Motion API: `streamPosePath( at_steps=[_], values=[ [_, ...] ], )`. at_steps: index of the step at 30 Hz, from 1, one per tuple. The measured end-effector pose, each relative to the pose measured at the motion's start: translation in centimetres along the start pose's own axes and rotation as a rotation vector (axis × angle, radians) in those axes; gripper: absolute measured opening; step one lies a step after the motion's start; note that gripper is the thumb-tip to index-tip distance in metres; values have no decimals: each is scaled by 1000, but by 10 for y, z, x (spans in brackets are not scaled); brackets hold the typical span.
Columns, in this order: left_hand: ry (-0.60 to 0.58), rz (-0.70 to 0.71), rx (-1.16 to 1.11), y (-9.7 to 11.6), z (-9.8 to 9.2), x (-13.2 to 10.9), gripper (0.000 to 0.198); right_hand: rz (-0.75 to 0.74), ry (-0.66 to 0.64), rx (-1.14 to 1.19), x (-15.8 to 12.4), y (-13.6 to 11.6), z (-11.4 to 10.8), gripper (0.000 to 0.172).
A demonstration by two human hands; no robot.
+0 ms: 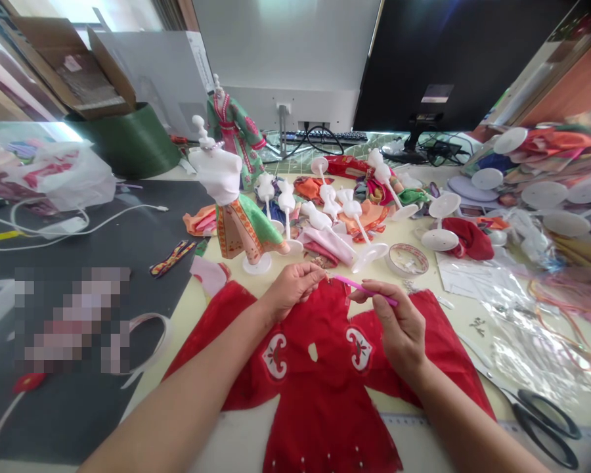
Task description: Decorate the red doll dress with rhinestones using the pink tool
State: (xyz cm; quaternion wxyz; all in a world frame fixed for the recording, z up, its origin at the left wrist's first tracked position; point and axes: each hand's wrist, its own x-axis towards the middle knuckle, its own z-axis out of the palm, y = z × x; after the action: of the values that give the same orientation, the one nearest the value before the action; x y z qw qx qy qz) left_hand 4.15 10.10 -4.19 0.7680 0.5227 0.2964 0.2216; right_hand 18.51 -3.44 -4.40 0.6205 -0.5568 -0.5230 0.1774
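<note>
Red cloth (320, 391) lies spread on the pale table (246, 430), beneath both forearms, its upper edge at the fingertips. Left hand (295, 289) has thumb and forefinger pinched together, seemingly on that edge; right hand (396, 325) grips a pink stick (357, 286), its far end pointing at the pinch. I judge the cloth light, soft and limp, perhaps slightly slippery, so a pinch close to an edge should serve best; the white patches (276, 357) may be a little stiffer, and the small white dots (329, 456) near the bottom could snag. The stick's tip is lost by the left fingertips, and anything tiny between them cannot be told. Left forearm hides some cloth, the bottom of which is cut off by the picture's edge
</note>
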Motion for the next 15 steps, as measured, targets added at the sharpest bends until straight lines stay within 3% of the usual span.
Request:
streamPosePath(
  at_steps=[8,15],
  values=[
    [9,24,150,-2,0,1,37,-36,17,-41,2,-3,0,18],
    [124,169,550,1,-11,3,25,-183,-30,-411,6,5,-4,12]
  ],
)
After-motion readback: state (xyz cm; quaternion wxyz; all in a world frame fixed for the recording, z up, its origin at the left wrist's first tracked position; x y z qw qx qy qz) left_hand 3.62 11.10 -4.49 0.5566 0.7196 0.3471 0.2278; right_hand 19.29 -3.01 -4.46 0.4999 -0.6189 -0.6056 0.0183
